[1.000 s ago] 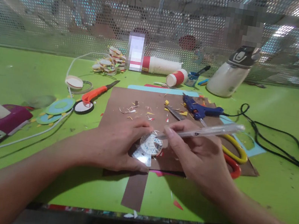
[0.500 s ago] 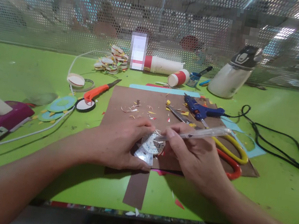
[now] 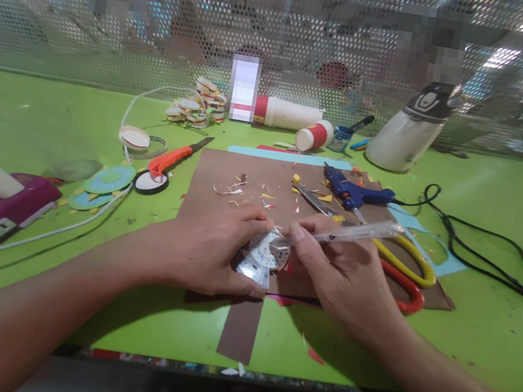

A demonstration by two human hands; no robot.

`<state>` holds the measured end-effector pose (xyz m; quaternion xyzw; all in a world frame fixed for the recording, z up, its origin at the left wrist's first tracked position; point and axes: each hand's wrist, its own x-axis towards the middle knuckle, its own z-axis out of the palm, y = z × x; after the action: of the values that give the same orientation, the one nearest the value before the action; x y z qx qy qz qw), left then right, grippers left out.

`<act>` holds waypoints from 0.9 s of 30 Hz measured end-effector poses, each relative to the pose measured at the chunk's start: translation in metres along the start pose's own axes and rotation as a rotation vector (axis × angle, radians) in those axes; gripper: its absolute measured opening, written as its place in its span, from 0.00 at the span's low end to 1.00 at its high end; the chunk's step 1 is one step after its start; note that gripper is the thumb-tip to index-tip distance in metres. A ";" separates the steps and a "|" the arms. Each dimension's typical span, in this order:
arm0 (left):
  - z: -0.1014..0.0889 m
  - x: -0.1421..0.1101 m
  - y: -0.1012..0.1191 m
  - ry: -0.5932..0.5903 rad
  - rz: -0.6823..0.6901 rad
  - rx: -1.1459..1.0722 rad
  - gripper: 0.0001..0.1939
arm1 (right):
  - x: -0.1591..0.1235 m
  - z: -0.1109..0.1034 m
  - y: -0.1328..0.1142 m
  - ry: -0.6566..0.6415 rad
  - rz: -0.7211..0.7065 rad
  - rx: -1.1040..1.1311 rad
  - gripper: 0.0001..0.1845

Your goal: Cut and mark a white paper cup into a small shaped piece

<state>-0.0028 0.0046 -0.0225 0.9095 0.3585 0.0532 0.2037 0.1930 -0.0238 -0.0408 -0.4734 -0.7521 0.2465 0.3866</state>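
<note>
My right hand [image 3: 346, 274] is closed around a clear-barrelled pen [image 3: 360, 231], its tip end over a small white disc [image 3: 270, 253] with dark and blue marks, rather like a clock dial. From the left, my left hand [image 3: 212, 248] steadies the disc between fingers and thumb. A shiny, clear flat piece [image 3: 253, 271] lies at the disc's lower left, by my left thumb; its kind is hard to make out. Both rest at the near edge of a brown board [image 3: 215, 175], and a brown strip [image 3: 238, 333] sticks out towards me.
Scissors with yellow and red handles [image 3: 417, 269] lie beside my right hand, behind them a blue glue gun [image 3: 357, 191]. An orange-handled knife [image 3: 170, 159], purple power strip [image 3: 3, 206], paper cups [image 3: 314, 136] and a white-and-black bottle [image 3: 406, 137] stand or lie around. Paper scraps [image 3: 237, 192] litter the board.
Both hands stay almost where they were, with the pen still over the disc. The whole view has shifted slightly.
</note>
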 end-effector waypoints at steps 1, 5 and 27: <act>0.000 0.000 0.000 0.001 0.002 0.000 0.25 | 0.000 0.000 0.000 0.004 -0.001 -0.005 0.15; 0.000 0.000 0.000 -0.016 -0.004 0.020 0.25 | 0.000 0.000 0.000 0.021 0.008 -0.034 0.12; 0.001 -0.001 -0.001 -0.020 0.008 0.008 0.24 | 0.001 0.002 0.002 0.029 -0.027 -0.035 0.14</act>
<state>-0.0038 0.0048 -0.0240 0.9122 0.3531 0.0435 0.2034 0.1926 -0.0224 -0.0430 -0.4735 -0.7569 0.2212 0.3924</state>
